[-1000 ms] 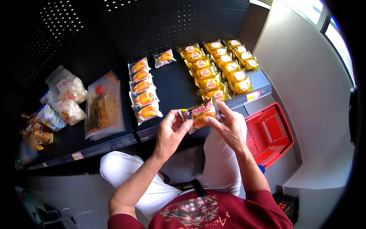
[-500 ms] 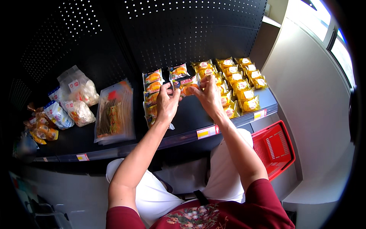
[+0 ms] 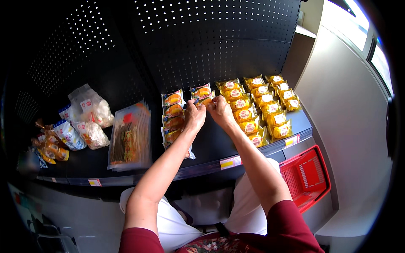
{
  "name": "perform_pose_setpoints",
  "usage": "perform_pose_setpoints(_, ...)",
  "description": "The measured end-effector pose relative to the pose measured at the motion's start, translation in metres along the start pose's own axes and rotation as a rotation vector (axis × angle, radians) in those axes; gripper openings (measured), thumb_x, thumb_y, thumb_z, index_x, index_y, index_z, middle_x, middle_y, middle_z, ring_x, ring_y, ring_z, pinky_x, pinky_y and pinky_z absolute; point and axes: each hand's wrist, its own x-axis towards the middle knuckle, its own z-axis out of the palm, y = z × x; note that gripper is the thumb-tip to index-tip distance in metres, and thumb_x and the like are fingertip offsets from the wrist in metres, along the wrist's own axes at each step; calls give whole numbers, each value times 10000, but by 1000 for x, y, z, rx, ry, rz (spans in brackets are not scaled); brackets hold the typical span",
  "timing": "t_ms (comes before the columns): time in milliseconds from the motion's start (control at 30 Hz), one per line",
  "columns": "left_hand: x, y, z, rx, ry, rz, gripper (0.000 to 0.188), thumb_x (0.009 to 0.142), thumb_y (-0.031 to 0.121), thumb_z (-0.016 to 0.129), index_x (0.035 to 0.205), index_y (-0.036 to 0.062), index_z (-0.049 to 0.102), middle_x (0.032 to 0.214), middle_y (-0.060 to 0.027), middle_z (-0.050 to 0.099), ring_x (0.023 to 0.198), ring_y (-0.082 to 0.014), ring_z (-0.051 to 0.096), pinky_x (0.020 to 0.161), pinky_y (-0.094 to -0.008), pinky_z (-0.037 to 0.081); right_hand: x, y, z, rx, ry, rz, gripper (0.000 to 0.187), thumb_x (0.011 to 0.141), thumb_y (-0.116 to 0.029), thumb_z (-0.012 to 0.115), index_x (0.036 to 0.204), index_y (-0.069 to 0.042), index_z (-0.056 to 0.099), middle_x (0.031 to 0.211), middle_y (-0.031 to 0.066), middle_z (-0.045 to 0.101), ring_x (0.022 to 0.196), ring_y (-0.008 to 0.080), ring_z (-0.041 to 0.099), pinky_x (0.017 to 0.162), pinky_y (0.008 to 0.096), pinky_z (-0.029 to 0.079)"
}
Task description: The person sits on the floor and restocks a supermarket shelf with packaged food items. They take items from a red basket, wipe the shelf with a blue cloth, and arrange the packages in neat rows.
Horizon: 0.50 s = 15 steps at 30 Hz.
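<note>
A small packaged bun (image 3: 206, 101), orange in a clear and white wrapper, is held by its two sides between my hands. My left hand (image 3: 195, 116) pinches its left end and my right hand (image 3: 220, 111) its right end. Directly behind it another packaged bun (image 3: 201, 90) lies on the black shelf (image 3: 211, 147), and the two look to be touching or nearly so. To the left of my left hand runs a row of the same packaged buns (image 3: 172, 110), partly covered by my wrist. Right of my right hand are rows of yellow packaged cakes (image 3: 242, 114).
A stack of flat clear food pouches (image 3: 129, 139) lies left of the buns. Farther left are bulging bags (image 3: 91, 134) of snacks. A black perforated back panel (image 3: 219, 50) rises behind. Price labels (image 3: 230, 162) line the shelf's front edge. A red basket (image 3: 306, 179) stands at the lower right.
My hands have drawn closer together and tipped the held bun down behind the row's rear one, lower toward the shelf. The whole view has shifted slightly, with the shelf appearing lower.
</note>
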Motion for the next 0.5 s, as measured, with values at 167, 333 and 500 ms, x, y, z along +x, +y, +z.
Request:
perform_pose_setpoints(167,9,3,6,119,55,39,547,947,284,581,1401,3,460,1359,-270,582,1240,-405,587,1056,-459,467,5,4,10,18,-23,71,417,900,-245,652,1178,63,607,1037,291,708,1015,421,694,901,453,551)
perform_pose_setpoints(333,24,-12,14,151,69,68,512,953,284,560,1372,-5,497,1346,-265,589,1244,-404,582,1064,-465,464,8,2,16,-9,-83,124,453,900,-249,647,1233,56,616,1065,269,715,1042,404,692,926,443,546)
perform_pose_setpoints(500,25,-12,17,175,51,85,485,956,264,542,1351,-17,522,1349,-270,587,1250,-406,576,1071,-467,457,8,7,14,-12,-82,105,466,903,-243,642,1267,47,615,1093,271,710,1062,404,686,939,443,540)
